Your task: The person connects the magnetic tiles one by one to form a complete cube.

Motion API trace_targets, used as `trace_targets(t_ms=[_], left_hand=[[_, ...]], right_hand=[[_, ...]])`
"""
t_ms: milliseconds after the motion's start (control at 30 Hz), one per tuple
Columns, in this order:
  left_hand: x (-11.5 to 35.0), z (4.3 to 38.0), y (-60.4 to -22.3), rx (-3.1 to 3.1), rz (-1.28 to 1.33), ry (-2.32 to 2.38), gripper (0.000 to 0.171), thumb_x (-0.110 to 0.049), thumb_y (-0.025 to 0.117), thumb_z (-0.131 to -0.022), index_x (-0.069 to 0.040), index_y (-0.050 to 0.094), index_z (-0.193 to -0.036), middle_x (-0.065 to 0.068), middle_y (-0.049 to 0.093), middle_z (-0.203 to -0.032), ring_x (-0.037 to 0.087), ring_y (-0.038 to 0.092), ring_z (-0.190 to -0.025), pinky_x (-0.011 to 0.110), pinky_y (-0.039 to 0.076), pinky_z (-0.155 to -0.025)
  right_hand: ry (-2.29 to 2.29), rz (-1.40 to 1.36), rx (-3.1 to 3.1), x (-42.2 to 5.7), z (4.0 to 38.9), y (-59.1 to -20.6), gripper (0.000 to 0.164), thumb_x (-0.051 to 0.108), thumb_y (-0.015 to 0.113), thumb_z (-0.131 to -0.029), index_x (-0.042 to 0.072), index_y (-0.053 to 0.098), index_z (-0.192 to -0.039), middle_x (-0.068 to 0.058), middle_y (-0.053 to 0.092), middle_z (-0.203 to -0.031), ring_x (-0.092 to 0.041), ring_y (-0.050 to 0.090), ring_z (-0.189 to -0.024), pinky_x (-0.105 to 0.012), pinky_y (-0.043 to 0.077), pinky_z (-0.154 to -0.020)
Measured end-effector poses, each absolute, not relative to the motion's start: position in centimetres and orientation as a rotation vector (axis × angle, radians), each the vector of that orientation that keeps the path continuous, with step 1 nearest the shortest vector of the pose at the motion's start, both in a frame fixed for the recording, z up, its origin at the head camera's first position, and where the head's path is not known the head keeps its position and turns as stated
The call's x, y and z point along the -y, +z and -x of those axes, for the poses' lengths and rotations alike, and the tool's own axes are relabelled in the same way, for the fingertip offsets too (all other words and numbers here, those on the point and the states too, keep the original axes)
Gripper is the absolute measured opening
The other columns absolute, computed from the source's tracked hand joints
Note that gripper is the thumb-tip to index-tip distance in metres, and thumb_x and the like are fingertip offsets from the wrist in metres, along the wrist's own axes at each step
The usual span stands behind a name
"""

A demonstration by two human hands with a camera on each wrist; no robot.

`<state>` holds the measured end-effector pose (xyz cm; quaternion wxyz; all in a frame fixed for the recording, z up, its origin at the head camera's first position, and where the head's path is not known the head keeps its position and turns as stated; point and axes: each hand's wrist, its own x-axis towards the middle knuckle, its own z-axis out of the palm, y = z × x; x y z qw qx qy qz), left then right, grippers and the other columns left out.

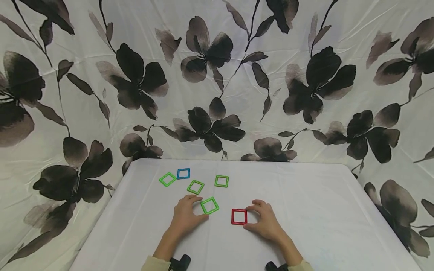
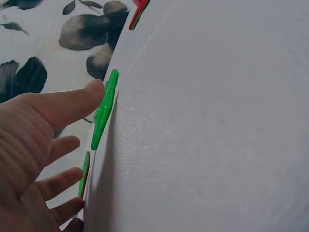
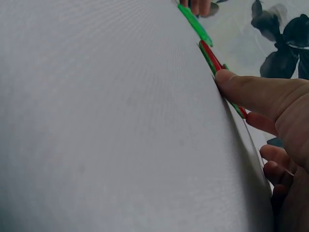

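My left hand [image 1: 184,215] holds a green square frame tile [image 1: 216,203] between thumb and index finger, at two of its corners. In the left wrist view the thumb presses the near edge of this green tile [image 2: 106,113], and the other fingers are spread. To the right, my right hand [image 1: 266,222] pinches a red square frame tile [image 1: 233,217] by its right side. Seen from the right wrist, the thumb lies on the red tile [image 3: 209,55], which shows a green lower edge there. A gap separates the two tiles on the tabletop.
Farther back on the white table [image 1: 305,203] lie a blue square tile [image 1: 183,178] and three green ones: a left tile [image 1: 164,175], a middle tile [image 1: 198,181] and a right tile [image 1: 222,176]. A floral cloth [image 1: 257,124] hangs behind the table's far edge.
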<state>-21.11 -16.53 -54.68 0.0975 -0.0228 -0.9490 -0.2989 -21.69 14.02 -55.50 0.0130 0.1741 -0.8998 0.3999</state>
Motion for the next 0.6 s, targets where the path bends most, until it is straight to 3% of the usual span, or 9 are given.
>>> trace_targets(t_ms=[133, 267, 433, 600], left_hand=[[16.55, 21.09, -54.79, 2.844, 0.102, -0.796, 0.069, -0.044, 0.088, -0.062, -0.009, 0.068, -0.119, 0.013, 0.057, -0.126, 0.036, 0.051, -0.117, 0.056, 0.038, -0.095], [16.27, 21.05, -54.38, 2.877, 0.114, -0.713, 0.073, -0.047, 0.087, -0.062, -0.006, 0.068, -0.119, 0.015, 0.057, -0.126, 0.038, 0.049, -0.117, 0.057, 0.038, -0.094], [15.92, 20.99, -54.04, 2.895, 0.098, -0.674, 0.071, -0.045, 0.088, -0.063, -0.004, 0.069, -0.117, 0.016, 0.057, -0.124, 0.039, 0.05, -0.115, 0.054, 0.04, -0.093], [15.72, 21.11, -54.06, 2.884, 0.087, -0.69, 0.066, -0.043, 0.088, -0.064, -0.005, 0.07, -0.115, 0.016, 0.057, -0.123, 0.037, 0.05, -0.113, 0.053, 0.041, -0.092]], right_hand=[[1.196, -0.563, 2.8, -14.05, 21.66, -55.63, 0.05, 0.028, 0.091, -0.065, 0.017, 0.07, -0.109, -0.011, 0.052, -0.13, -0.029, 0.043, -0.115, -0.051, 0.039, -0.093], [1.128, -0.583, 2.807, -14.21, 21.7, -55.66, 0.054, 0.032, 0.09, -0.064, 0.019, 0.069, -0.112, -0.013, 0.051, -0.134, -0.034, 0.039, -0.123, -0.057, 0.031, -0.096], [1.097, -0.647, 2.813, -14.42, 21.73, -55.8, 0.059, 0.036, 0.087, -0.067, 0.017, 0.067, -0.12, -0.019, 0.045, -0.143, -0.044, 0.028, -0.136, -0.065, 0.019, -0.104], [1.123, -0.644, 2.818, -14.5, 21.77, -55.71, 0.055, 0.038, 0.085, -0.07, 0.018, 0.069, -0.118, -0.02, 0.042, -0.145, -0.044, 0.024, -0.139, -0.064, 0.015, -0.107]])
